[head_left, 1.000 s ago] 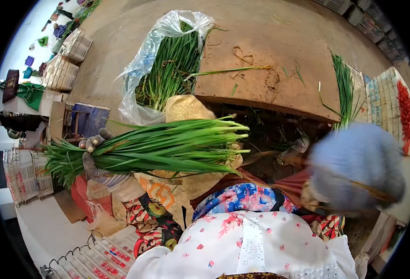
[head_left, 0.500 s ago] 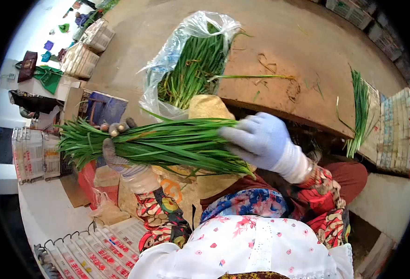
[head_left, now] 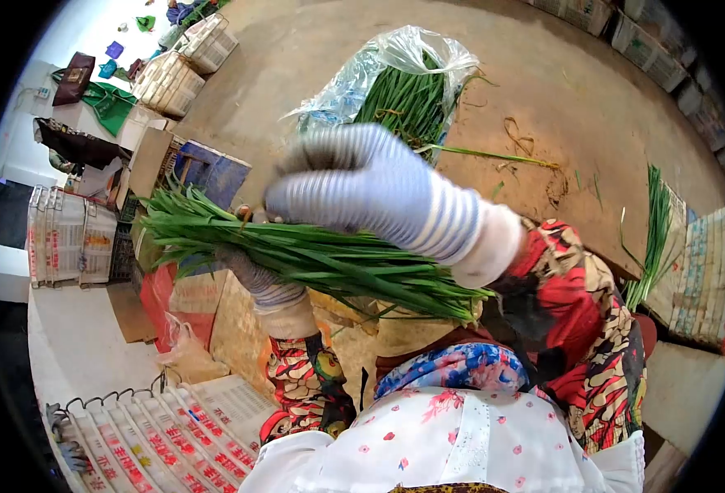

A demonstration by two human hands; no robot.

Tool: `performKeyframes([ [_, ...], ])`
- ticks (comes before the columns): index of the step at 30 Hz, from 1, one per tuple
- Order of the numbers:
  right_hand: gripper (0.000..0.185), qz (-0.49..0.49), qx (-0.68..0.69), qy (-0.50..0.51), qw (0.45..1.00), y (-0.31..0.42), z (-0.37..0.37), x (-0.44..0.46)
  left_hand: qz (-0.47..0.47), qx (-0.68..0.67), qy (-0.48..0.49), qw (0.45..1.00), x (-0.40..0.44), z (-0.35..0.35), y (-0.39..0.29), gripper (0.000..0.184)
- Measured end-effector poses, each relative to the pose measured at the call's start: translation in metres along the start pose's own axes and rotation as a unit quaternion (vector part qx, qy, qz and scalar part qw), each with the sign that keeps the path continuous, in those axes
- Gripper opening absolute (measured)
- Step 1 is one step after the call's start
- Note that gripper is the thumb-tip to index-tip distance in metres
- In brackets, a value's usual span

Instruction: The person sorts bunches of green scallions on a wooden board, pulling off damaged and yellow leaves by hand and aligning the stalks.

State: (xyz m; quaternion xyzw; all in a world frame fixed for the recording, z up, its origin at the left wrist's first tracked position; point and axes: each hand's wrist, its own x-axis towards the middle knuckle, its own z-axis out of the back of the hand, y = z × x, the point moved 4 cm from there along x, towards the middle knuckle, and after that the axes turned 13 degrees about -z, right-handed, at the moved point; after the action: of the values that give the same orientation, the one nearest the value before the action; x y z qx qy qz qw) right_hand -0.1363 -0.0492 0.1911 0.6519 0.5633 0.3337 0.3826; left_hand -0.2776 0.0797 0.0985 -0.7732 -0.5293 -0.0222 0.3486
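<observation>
My left hand [head_left: 253,278], in a grey and white knit glove, grips a thick bunch of garlic chives [head_left: 362,267] from below near its leafy left end. The bunch lies crosswise before my body, its paler cut ends to the right. Over its left part is my right hand [head_left: 362,185], in a blue-white glove, with bent fingers close to the left fingertips. Motion smears those fingers, and whether they hold anything is hidden. Beyond, an open clear plastic bag [head_left: 329,105] contains more garlic chives [head_left: 403,100].
A brown board [head_left: 576,209] bears a loose stalk [head_left: 502,158] and dry scraps. To the right, a smaller bunch of chives [head_left: 656,226] rests by a woven-sided basket [head_left: 701,275]. White crates [head_left: 71,238] stand at left, with a wire-edged printed basket [head_left: 157,435] at lower left.
My right hand has moved left along the bunch, from its right end to above my left hand. The bunch now tilts down to the right. The whole view has shifted slightly.
</observation>
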Motion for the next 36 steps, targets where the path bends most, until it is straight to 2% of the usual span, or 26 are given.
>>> performKeyframes([
  [2, 0.025, -0.013, 0.049, 0.021, 0.998, 0.028, -0.005, -0.008, 0.034, -0.084, 0.076, 0.993, 0.004, 0.014, 0.005, 0.049],
  [3, 0.023, 0.122, -0.032, 0.023, 0.992, 0.044, -0.004, -0.017, 0.035, -0.086, 0.077, 0.993, 0.005, 0.02, 0.006, 0.049],
  [4, 0.022, 0.164, -0.03, 0.024, 0.986, 0.054, 0.001, -0.028, 0.029, -0.091, 0.079, 0.992, 0.005, 0.024, 0.008, 0.048],
  [9, 0.02, 0.281, -0.006, 0.033, 0.959, 0.076, 0.043, -0.107, 0.01, -0.09, 0.046, 0.995, 0.0, 0.032, 0.008, 0.039],
  [12, 0.02, 0.307, -0.022, 0.038, 0.951, 0.07, 0.073, -0.167, 0.011, -0.099, 0.037, 0.994, 0.001, 0.047, 0.006, 0.036],
  [13, 0.02, 0.305, -0.028, 0.04, 0.951, 0.065, 0.083, -0.186, 0.008, -0.087, -0.019, 0.996, -0.001, 0.05, 0.006, 0.033],
  [15, 0.021, 0.25, -0.075, 0.021, 0.965, 0.041, 0.1, -0.217, 0.022, -0.097, -0.019, 0.995, 0.001, 0.062, 0.003, 0.031],
  [16, 0.021, 0.176, -0.136, -0.018, 0.975, 0.023, 0.109, -0.228, 0.023, -0.101, -0.014, 0.995, 0.001, 0.064, 0.003, 0.03],
  [17, 0.022, 0.057, -0.252, -0.078, 0.963, 0.002, 0.12, -0.23, 0.026, -0.117, 0.006, 0.993, -0.001, 0.055, 0.004, 0.029],
  [18, 0.018, -0.135, -0.461, -0.078, 0.873, -0.02, 0.133, -0.222, 0.025, -0.115, 0.006, 0.993, -0.003, 0.054, 0.005, 0.029],
  [19, 0.023, -0.181, -0.654, -0.143, 0.72, -0.049, 0.146, -0.223, 0.024, -0.138, 0.022, 0.99, -0.003, 0.05, 0.006, 0.029],
  [20, 0.029, -0.453, -0.763, -0.158, 0.433, -0.08, 0.172, -0.234, 0.023, -0.161, 0.039, 0.986, -0.002, 0.047, 0.007, 0.03],
  [22, 0.027, -0.217, -0.737, -0.21, 0.605, -0.086, 0.163, -0.212, 0.011, -0.133, 0.054, 0.99, 0.002, 0.05, 0.007, 0.03],
  [24, 0.025, -0.041, -0.614, -0.179, 0.768, -0.073, 0.118, -0.172, 0.031, -0.158, 0.078, 0.984, 0.002, 0.047, 0.006, 0.031],
  [26, 0.026, 0.093, -0.598, -0.189, 0.773, -0.063, 0.085, -0.134, 0.014, -0.149, 0.088, 0.985, 0.001, 0.041, 0.007, 0.031],
  [29, 0.026, 0.122, -0.601, -0.167, 0.772, -0.059, 0.063, -0.083, 0.011, -0.134, 0.121, 0.983, 0.005, 0.044, 0.003, 0.034],
  [31, 0.024, 0.202, -0.595, -0.102, 0.772, -0.063, 0.059, -0.06, 0.017, -0.141, 0.127, 0.982, 0.004, 0.036, 0.002, 0.034],
  [34, 0.019, 0.209, -0.573, -0.04, 0.792, -0.068, 0.056, -0.04, 0.013, -0.165, 0.139, 0.976, 0.002, 0.035, 0.005, 0.034],
  [36, 0.019, 0.189, -0.591, -0.024, 0.784, -0.066, 0.053, -0.035, -0.002, -0.181, 0.142, 0.973, 0.002, 0.038, 0.004, 0.034],
])
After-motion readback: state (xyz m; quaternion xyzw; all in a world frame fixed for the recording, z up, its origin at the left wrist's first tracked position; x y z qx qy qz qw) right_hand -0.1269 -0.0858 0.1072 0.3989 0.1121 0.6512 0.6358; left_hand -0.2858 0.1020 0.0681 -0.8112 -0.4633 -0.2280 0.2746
